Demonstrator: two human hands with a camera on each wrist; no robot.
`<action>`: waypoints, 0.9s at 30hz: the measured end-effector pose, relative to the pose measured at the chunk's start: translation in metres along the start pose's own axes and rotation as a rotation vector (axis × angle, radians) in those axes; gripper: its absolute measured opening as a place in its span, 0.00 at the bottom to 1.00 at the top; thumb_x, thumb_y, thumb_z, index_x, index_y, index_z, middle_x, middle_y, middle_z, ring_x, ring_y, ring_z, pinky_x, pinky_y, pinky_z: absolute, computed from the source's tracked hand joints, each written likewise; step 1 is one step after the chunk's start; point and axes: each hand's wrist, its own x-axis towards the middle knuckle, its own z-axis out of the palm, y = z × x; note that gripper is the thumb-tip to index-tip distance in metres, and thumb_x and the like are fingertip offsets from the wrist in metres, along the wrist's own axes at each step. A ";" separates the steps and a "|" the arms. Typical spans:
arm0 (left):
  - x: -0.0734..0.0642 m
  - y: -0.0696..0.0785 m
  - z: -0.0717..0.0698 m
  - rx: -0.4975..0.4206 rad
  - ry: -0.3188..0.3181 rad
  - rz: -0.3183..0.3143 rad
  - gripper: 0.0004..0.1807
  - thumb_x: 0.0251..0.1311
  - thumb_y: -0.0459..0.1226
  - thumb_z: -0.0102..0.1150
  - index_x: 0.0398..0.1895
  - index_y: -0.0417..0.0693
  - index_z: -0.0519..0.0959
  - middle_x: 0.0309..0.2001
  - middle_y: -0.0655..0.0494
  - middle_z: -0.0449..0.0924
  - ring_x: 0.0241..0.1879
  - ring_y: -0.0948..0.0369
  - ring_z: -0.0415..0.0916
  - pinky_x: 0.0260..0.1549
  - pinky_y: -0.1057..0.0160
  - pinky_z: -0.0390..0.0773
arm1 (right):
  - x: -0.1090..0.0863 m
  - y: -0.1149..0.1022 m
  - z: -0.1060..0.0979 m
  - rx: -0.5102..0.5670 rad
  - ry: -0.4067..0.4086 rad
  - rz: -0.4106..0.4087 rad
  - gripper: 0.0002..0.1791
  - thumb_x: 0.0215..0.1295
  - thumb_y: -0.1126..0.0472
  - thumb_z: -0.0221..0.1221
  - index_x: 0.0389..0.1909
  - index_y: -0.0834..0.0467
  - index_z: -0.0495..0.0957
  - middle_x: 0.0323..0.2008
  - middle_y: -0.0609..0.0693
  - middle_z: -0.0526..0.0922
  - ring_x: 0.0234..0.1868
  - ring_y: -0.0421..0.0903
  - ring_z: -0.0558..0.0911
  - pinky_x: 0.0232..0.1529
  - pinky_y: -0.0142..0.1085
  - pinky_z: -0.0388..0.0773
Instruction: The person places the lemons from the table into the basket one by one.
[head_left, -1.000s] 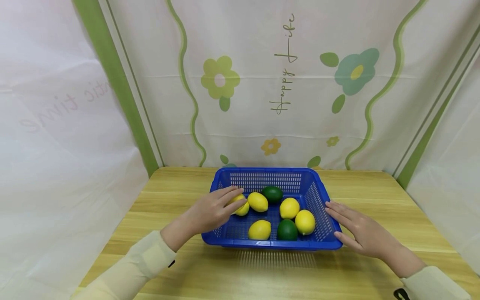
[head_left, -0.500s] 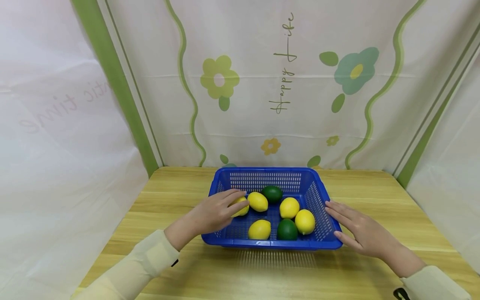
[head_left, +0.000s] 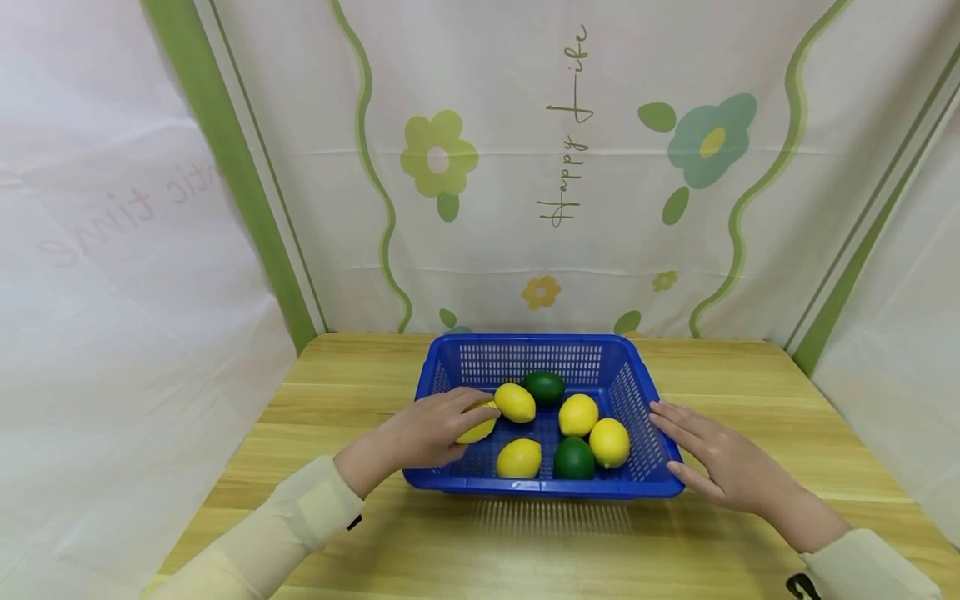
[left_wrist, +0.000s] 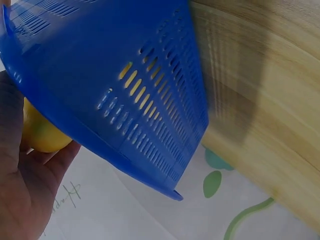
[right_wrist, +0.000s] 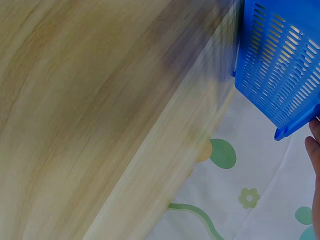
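A blue plastic basket [head_left: 480, 484] with slotted walls stands on the table. Inside its left side, my left hand [head_left: 437, 427] curls its fingers and thumb round a lemon [head_left: 477, 432], partly hidden by the hand. The left wrist view shows this lemon [left_wrist: 46, 134] against the left hand [left_wrist: 27, 192], behind the basket rim. Several other lemons, such as one [head_left: 514, 403] beside the fingertips and one [head_left: 519, 459] near the front wall, lie inside. My right hand [head_left: 727, 462] touches the basket's right rim with straight fingers; only its edge enters the right wrist view.
Two dark green fruits, one at the back [head_left: 543, 388] and one at the front [head_left: 574, 459], lie in the basket. Wooden tabletop [head_left: 360, 375] extends around it. A patterned white curtain [head_left: 495, 225] hangs behind, with more cloth at both sides.
My left hand has lowered slightly toward the front and closed round the lemon, which has shifted a little nearer. The right hand and basket have stayed in place.
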 end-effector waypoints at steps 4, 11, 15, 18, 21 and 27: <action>0.002 0.001 -0.001 -0.057 -0.034 -0.008 0.29 0.50 0.31 0.68 0.59 0.43 0.73 0.57 0.47 0.74 0.57 0.55 0.73 0.57 0.63 0.73 | -0.001 0.000 0.000 0.001 -0.019 0.010 0.31 0.68 0.49 0.58 0.64 0.64 0.71 0.66 0.59 0.69 0.68 0.51 0.67 0.68 0.24 0.45; 0.005 0.003 -0.003 -0.124 -0.157 -0.095 0.30 0.52 0.34 0.69 0.60 0.42 0.73 0.58 0.49 0.73 0.58 0.55 0.72 0.58 0.62 0.72 | -0.001 0.001 0.000 -0.007 -0.033 0.017 0.31 0.67 0.50 0.59 0.65 0.64 0.71 0.66 0.59 0.69 0.68 0.51 0.67 0.68 0.24 0.45; 0.007 0.004 -0.003 -0.168 -0.177 -0.137 0.31 0.52 0.35 0.70 0.61 0.43 0.72 0.58 0.50 0.73 0.58 0.55 0.71 0.58 0.61 0.73 | -0.001 0.001 0.000 -0.006 -0.036 0.020 0.31 0.66 0.50 0.59 0.65 0.64 0.71 0.66 0.59 0.69 0.68 0.51 0.67 0.68 0.24 0.44; 0.008 0.003 -0.002 -0.191 -0.195 -0.166 0.31 0.53 0.35 0.70 0.62 0.44 0.72 0.58 0.51 0.72 0.57 0.56 0.71 0.58 0.62 0.73 | -0.001 0.001 0.000 -0.006 -0.036 0.019 0.31 0.67 0.49 0.59 0.65 0.64 0.71 0.66 0.59 0.69 0.68 0.51 0.67 0.68 0.24 0.44; 0.008 0.004 -0.002 -0.216 -0.219 -0.197 0.31 0.53 0.35 0.70 0.62 0.46 0.72 0.59 0.51 0.72 0.58 0.56 0.71 0.58 0.61 0.72 | -0.001 0.001 0.000 -0.006 -0.032 0.016 0.31 0.67 0.49 0.58 0.65 0.64 0.71 0.66 0.59 0.69 0.67 0.51 0.67 0.69 0.24 0.44; 0.008 0.004 -0.002 -0.233 -0.250 -0.219 0.30 0.53 0.35 0.69 0.61 0.46 0.72 0.60 0.51 0.72 0.58 0.56 0.71 0.57 0.60 0.73 | -0.002 0.001 0.000 -0.006 -0.031 0.021 0.31 0.67 0.49 0.59 0.65 0.64 0.70 0.66 0.59 0.69 0.67 0.51 0.67 0.68 0.24 0.45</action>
